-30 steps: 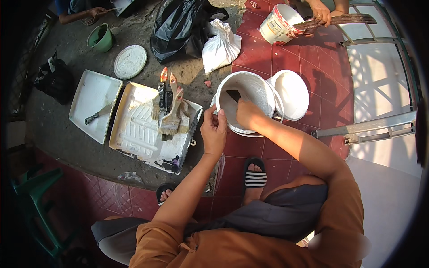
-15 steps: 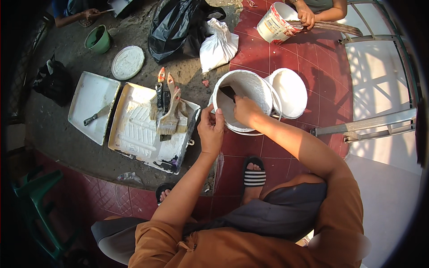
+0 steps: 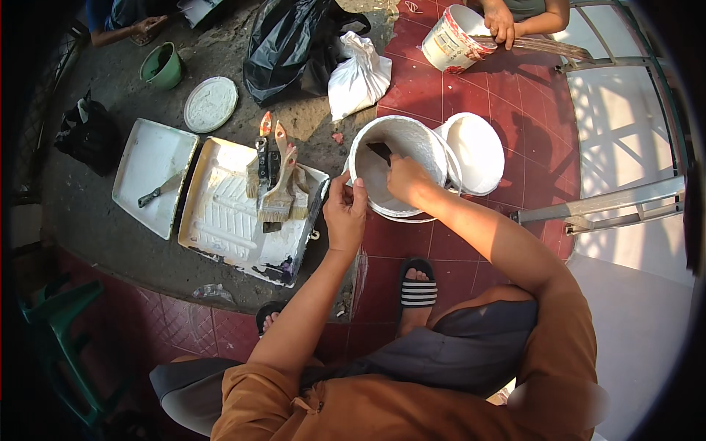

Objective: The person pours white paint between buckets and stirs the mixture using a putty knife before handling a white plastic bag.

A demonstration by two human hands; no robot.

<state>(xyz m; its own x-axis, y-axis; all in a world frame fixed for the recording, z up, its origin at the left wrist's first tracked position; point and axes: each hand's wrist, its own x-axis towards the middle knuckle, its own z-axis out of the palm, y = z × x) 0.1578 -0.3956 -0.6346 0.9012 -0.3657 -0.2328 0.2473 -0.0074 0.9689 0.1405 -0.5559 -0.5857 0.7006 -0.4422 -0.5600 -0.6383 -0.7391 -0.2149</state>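
A white bucket (image 3: 423,154) with a paint-crusted inside stands in front of me. My left hand (image 3: 346,206) grips its near-left rim, thumb at the edge. Inside it, my right hand (image 3: 404,178) is closed on a scraper (image 3: 379,151) whose dark blade faces the back-left wall. A second, smaller white bucket (image 3: 473,154) stands touching it on the right. To the left, several paintbrushes (image 3: 276,202) lie on a paint tray (image 3: 220,220), beside another white tray (image 3: 147,176) with a putty knife (image 3: 153,196) on it.
A co-worker's hands (image 3: 502,26) hold a wooden strip at a red-white bucket (image 3: 448,48). Another person's hands (image 3: 147,28) show top left. Black bag (image 3: 283,51), white sack (image 3: 357,81), lid (image 3: 210,104), green pot (image 3: 162,66), metal ladder-like frame (image 3: 603,209), green chair (image 3: 59,309).
My right hand and scraper have shifted slightly within the bucket. The co-worker at top right has moved the wooden strip slightly down and left, with the red-white bucket shifting a little left.
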